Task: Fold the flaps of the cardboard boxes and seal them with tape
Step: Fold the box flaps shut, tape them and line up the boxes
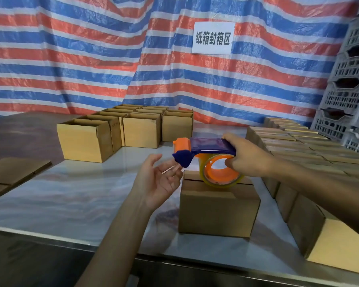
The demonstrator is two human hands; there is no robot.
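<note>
Over 1 shut box (218,208), right hand (247,158) grip closed round tape dispenser (207,146), left hand (158,183) grip open; best draw tape (220,183) flat along seam (247,183).

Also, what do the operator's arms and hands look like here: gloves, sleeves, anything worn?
Left hand and right hand are bare: no gloves, rings or watch visible. Left forearm and right forearm are uncovered up to the frame edge; no sleeve shows.
</note>
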